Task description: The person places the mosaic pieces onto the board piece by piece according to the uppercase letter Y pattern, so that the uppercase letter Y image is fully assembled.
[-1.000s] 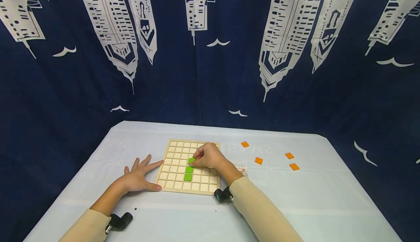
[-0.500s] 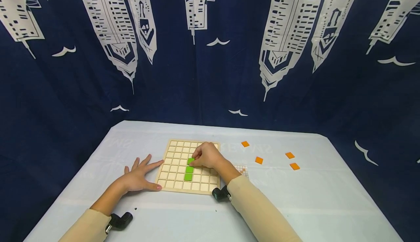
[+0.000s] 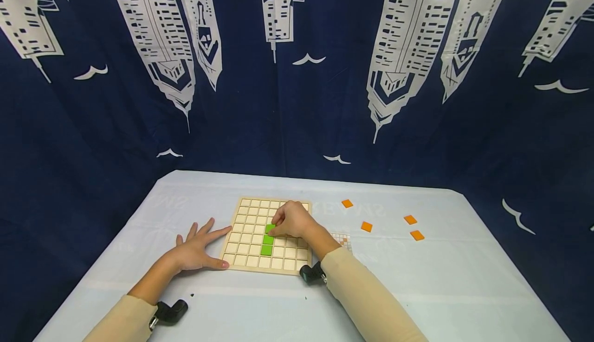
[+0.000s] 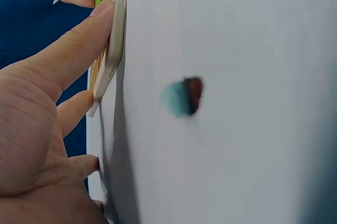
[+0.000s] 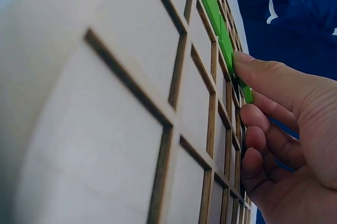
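A wooden grid board (image 3: 243, 249) lies on the table, its square cells framed by thin ridges. My left hand (image 3: 192, 249) is spread at the board's left side, thumb and index finger touching its edge. Over the middle of the board my right hand (image 3: 294, 221) pinches a green square tile (image 5: 246, 92) between thumb and index finger; the tile looks tilted in the right wrist view. Two more green tiles, a nearer one (image 3: 266, 249) and a middle one (image 3: 268, 239), sit in cells of the same column. The right hand hides part of the board's right half.
Several orange tiles (image 3: 366, 227) lie scattered on the white table (image 3: 464, 280) right of the board. A small printed grid card (image 3: 343, 240) shows partly behind the right wrist. Behind the table hangs a dark blue cloth (image 3: 306, 125) with white city drawings.
My right forearm has shifted slightly left, and the pinched green tile has moved a touch left, more in line with the other two. The left hand has stayed put.
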`<state>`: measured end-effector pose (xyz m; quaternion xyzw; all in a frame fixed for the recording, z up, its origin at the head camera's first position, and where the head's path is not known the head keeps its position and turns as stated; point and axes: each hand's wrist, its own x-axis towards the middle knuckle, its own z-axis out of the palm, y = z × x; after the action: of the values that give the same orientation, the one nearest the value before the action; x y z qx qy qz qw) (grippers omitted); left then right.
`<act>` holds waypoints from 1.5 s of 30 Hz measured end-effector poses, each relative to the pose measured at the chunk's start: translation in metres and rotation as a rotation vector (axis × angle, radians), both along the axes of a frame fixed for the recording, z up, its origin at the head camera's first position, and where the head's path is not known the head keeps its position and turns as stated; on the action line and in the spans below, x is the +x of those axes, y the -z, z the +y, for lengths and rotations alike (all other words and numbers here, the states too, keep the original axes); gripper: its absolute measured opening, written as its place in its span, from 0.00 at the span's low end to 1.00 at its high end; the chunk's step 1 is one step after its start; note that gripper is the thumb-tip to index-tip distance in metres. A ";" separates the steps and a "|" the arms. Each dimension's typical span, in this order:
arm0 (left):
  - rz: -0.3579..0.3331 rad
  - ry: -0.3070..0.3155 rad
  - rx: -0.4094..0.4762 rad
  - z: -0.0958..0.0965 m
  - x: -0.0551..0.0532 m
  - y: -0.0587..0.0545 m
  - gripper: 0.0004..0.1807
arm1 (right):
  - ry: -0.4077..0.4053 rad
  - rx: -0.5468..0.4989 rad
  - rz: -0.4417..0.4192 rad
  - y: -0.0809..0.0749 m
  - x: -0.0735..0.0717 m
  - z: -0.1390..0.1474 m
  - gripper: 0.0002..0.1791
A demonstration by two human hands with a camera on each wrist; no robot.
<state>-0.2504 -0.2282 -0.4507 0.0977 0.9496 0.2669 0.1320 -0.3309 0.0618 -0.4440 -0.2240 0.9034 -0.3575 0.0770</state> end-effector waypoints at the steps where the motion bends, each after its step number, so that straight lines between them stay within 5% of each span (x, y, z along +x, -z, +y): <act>1: -0.001 -0.001 0.001 0.000 0.000 0.000 0.60 | -0.001 0.001 0.002 0.000 0.000 0.000 0.11; 23: 0.001 -0.008 -0.008 0.000 0.000 0.000 0.60 | -0.026 -0.129 0.044 0.007 0.006 0.017 0.10; 45: -0.002 -0.012 -0.005 0.001 0.000 0.000 0.60 | 0.122 -0.260 0.142 0.009 0.023 0.071 0.13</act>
<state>-0.2504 -0.2269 -0.4508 0.0914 0.9507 0.2656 0.1314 -0.3077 0.1324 -0.4528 -0.2017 0.8646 -0.4586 -0.0384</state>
